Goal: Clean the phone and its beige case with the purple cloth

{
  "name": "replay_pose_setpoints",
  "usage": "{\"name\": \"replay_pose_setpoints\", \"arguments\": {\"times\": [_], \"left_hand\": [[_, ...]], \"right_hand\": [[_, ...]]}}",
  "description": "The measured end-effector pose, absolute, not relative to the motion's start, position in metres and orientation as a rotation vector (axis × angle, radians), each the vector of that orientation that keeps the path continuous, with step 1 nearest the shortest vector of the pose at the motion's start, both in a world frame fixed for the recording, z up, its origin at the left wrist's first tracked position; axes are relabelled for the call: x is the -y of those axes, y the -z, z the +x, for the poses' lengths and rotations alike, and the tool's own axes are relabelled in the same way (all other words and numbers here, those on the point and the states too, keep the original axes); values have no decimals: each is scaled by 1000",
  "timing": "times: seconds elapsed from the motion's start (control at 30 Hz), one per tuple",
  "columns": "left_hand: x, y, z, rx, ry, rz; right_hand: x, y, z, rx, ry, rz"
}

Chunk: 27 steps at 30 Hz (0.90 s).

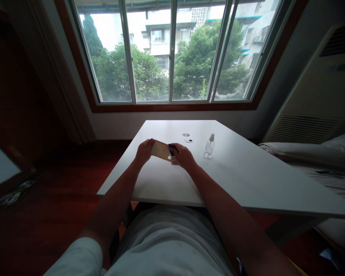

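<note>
A flat tan rectangular object [161, 150], like a phone or card, is held over the white table [247, 172]. My left hand [144, 151] grips its left end with curled fingers. My right hand [183, 156] is closed over its right end, pinching a small dark purple item [171, 146] against it. What the purple item is I cannot make out.
A small clear spray bottle [209, 146] stands upright to the right of my hands. Two small round pieces [187, 137] lie further back on the table. A cushioned seat [319, 153] adjoins the table's right side. A window runs along the far wall.
</note>
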State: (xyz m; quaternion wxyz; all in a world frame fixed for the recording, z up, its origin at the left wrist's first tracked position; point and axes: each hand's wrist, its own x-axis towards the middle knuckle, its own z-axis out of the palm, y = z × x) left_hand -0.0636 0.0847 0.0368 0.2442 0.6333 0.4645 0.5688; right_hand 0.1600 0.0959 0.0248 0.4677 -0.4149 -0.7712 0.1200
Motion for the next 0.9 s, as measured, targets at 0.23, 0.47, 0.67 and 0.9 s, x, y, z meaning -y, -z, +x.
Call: {"name": "replay_pose_setpoints", "arguments": {"times": [0.23, 0.47, 0.67, 0.9], "left_hand": [[-88, -36, -63, -1271, -1635, 1553], [-85, -33, -53, -1328, -1747, 1471], [-80, -34, -48, -1358, -1847, 1419], [-83, -33, -50, -1354, -1799, 1558]], "right_hand": [[-101, -25, 162, 1658, -551, -921], [-107, -20, 159, 1511, -714, -930], [-108, -13, 155, 1490, -839, -976], [-108, -14, 160, 1437, -752, -1011]]}}
